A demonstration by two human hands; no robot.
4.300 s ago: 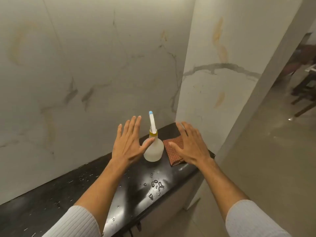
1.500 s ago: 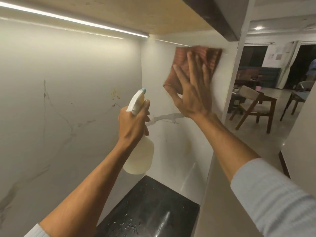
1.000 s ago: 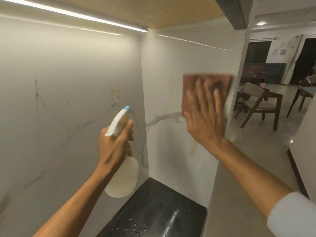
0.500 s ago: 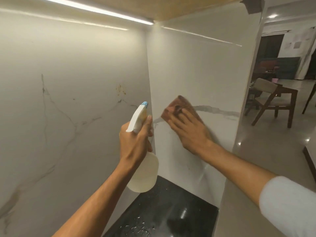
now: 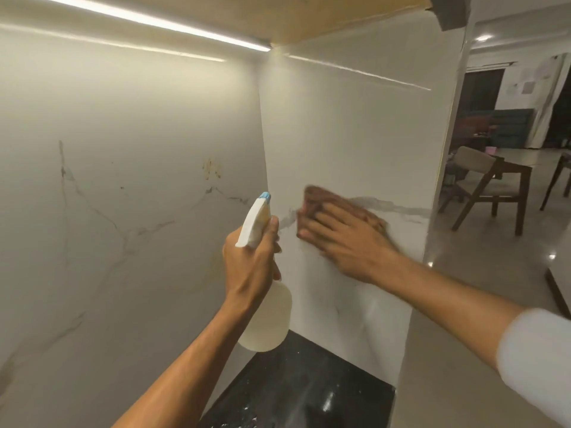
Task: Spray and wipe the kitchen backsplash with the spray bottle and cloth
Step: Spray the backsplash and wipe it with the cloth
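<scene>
Since half a second ago my right hand [image 5: 349,239] slid the cloth [image 5: 321,197] rightward, pressed flat on the backsplash [image 5: 355,134], while my left hand [image 5: 250,261], clamped on the spray bottle [image 5: 265,316], risks a stray squirt.

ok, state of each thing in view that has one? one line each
spray bottle: lifted off the counter, upright, nozzle toward the corner
left hand: closed around the bottle neck
cloth: pressed flat on the side panel, motion-blurred
right hand: flat on the cloth, fingers spread
light strip: on
countertop: wet, droplets on it
back wall: yellowish marks present
</scene>
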